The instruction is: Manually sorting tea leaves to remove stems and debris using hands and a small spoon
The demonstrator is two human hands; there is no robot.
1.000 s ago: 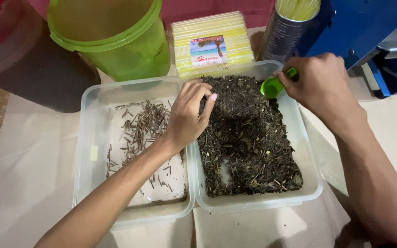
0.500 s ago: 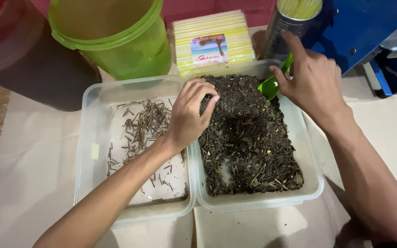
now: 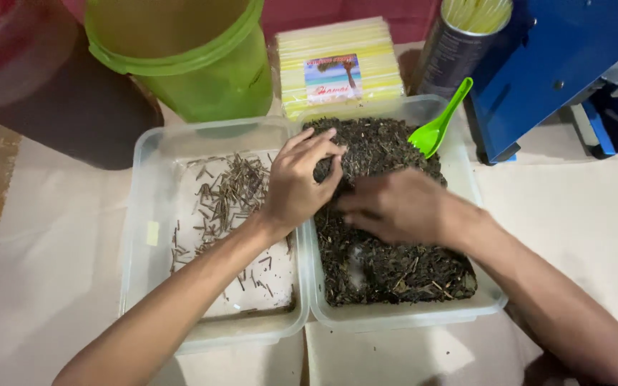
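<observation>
Now my right hand [image 3: 398,207] has let go of the green scoop [image 3: 438,123] and come down flat onto the dried leaf mass [image 3: 388,264]; half a second ago it was up at the far right corner of the tub with the scoop between its fingers. The scoop is left propped there, bowl in the leaves, handle leaning over the rim toward the dark tin of yellow straws [image 3: 466,36]. Judgement: scooping is paused and both hands are now on sorting by touch.

Right tub [image 3: 491,297], clear plastic: filled with dark, crumbly dried leaves mixed with pale stalk bits; one thin patch near the front shows the tub floor. Left tub [image 3: 144,236], same make, touching it: only a sparse scatter of thin brown stalks [image 3: 230,193], mostly toward its far right part.

Left hand [image 3: 298,186] has hardly moved: wrist over the shared rims, fingers pressed together at the tips in a pinch on the leaves at the far edge; what sits between them I cannot tell.

Right fingers: blurred, lying low on the leaves, apparently loosely spread; holding nothing I can see
</observation>
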